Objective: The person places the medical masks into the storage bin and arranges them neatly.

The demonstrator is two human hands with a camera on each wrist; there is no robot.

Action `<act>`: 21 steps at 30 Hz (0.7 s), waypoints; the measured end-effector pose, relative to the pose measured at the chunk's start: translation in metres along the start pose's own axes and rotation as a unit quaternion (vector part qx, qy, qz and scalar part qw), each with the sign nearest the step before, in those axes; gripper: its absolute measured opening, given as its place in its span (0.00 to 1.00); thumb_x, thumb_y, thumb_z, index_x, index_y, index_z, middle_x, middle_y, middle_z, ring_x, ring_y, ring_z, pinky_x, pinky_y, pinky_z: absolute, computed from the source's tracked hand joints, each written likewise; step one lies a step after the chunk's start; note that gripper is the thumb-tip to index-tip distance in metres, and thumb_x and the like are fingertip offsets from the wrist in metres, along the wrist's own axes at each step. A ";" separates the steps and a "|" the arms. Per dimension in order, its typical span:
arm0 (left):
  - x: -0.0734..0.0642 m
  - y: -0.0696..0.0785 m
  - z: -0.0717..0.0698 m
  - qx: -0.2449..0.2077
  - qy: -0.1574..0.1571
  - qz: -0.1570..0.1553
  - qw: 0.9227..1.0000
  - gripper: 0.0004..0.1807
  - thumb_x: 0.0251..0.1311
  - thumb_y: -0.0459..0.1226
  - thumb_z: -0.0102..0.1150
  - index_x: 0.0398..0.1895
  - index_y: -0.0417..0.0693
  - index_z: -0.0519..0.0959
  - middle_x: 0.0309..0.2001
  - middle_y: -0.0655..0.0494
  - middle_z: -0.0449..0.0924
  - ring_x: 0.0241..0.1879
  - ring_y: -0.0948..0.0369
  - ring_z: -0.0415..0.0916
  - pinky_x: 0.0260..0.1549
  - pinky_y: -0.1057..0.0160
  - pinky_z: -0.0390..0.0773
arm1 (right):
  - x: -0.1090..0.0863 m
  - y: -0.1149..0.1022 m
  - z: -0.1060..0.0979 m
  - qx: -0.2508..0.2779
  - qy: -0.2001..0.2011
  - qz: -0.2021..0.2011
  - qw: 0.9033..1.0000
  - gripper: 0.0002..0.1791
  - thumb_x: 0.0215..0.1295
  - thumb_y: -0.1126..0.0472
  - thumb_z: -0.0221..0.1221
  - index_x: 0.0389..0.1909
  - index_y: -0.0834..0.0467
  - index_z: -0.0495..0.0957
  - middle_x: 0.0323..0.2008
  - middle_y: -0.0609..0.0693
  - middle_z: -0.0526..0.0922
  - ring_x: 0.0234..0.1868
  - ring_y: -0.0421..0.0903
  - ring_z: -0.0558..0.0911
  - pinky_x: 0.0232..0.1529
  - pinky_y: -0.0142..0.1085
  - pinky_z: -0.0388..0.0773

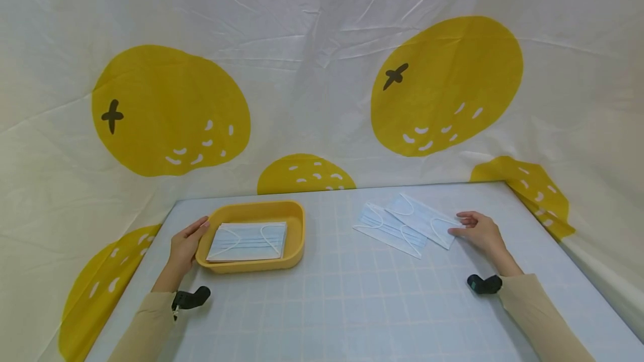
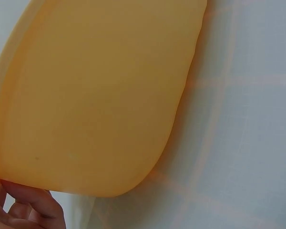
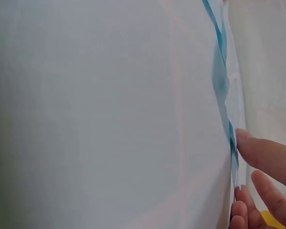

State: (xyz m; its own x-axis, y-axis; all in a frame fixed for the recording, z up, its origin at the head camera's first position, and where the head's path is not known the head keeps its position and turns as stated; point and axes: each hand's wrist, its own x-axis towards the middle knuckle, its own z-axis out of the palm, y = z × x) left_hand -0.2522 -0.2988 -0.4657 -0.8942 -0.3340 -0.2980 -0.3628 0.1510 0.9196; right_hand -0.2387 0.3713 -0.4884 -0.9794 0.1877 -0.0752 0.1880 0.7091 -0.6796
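Note:
My left hand (image 1: 185,244) grips the left end of a yellow tray (image 1: 297,239); in the left wrist view its curled fingers (image 2: 43,202) lie at the rim. Inside the tray lies a stack of light-blue face masks (image 1: 246,242) with white ear loops. To the right, two loose face masks overlap on the table: a lower one (image 1: 369,230) and an upper one (image 1: 410,214). My right hand (image 1: 483,233) pinches the right end of the upper mask. In the right wrist view, fingers (image 3: 267,155) touch that mask's edge (image 3: 233,152), seen nearly edge-on.
The table (image 1: 327,306) has a pale blue checked cover. A white curtain (image 1: 312,99) with yellow fruit shapes hangs behind it and along its sides. A black wrist camera (image 1: 191,298) sits on the left wrist and another black camera (image 1: 484,284) on the right.

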 end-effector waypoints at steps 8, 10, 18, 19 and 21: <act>0.001 0.000 -0.001 -0.002 -0.006 0.001 1.000 0.34 0.66 0.54 0.50 0.72 0.53 0.61 0.75 0.53 0.55 0.71 0.55 0.57 0.37 0.83 0.75 | -0.001 0.000 0.000 -0.009 -0.001 0.006 1.000 0.36 0.56 0.50 0.67 0.60 0.68 0.70 0.49 0.69 0.75 0.46 0.60 0.72 0.46 0.49 0.72; 0.001 0.000 -0.001 -0.004 -0.006 -0.001 1.000 0.34 0.66 0.54 0.51 0.72 0.53 0.61 0.75 0.53 0.55 0.71 0.55 0.57 0.37 0.83 0.75 | -0.001 -0.001 -0.001 -0.014 0.001 0.008 1.000 0.35 0.57 0.50 0.67 0.60 0.67 0.71 0.46 0.67 0.76 0.44 0.58 0.72 0.44 0.45 0.71; 0.001 -0.001 -0.001 -0.008 -0.006 -0.002 1.000 0.34 0.66 0.55 0.51 0.72 0.53 0.62 0.75 0.53 0.55 0.71 0.55 0.58 0.40 0.82 0.75 | -0.006 -0.005 -0.004 -0.012 0.007 0.009 1.000 0.31 0.60 0.52 0.65 0.58 0.69 0.73 0.44 0.66 0.78 0.43 0.56 0.72 0.41 0.41 0.70; 0.001 -0.001 -0.001 -0.009 -0.006 -0.002 1.000 0.34 0.66 0.54 0.51 0.72 0.53 0.62 0.75 0.53 0.55 0.71 0.55 0.57 0.40 0.82 0.75 | -0.007 -0.006 -0.004 -0.011 0.007 0.009 1.000 0.31 0.60 0.52 0.64 0.58 0.68 0.73 0.45 0.66 0.78 0.43 0.56 0.73 0.42 0.41 0.71; 0.002 -0.001 -0.001 -0.012 -0.006 -0.002 1.000 0.34 0.66 0.54 0.51 0.72 0.53 0.62 0.75 0.53 0.55 0.71 0.56 0.57 0.39 0.82 0.75 | -0.007 -0.007 -0.005 -0.007 0.009 0.008 1.000 0.30 0.61 0.53 0.63 0.58 0.68 0.73 0.45 0.66 0.79 0.43 0.56 0.74 0.42 0.41 0.71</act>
State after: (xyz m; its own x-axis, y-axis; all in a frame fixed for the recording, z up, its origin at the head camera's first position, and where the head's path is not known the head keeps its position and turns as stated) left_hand -0.2531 -0.3005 -0.4665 -0.8961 -0.3225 -0.3051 -0.3602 0.1266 0.9242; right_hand -0.2327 0.3685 -0.4801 -0.9745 0.2120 -0.0729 0.2056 0.7157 -0.6675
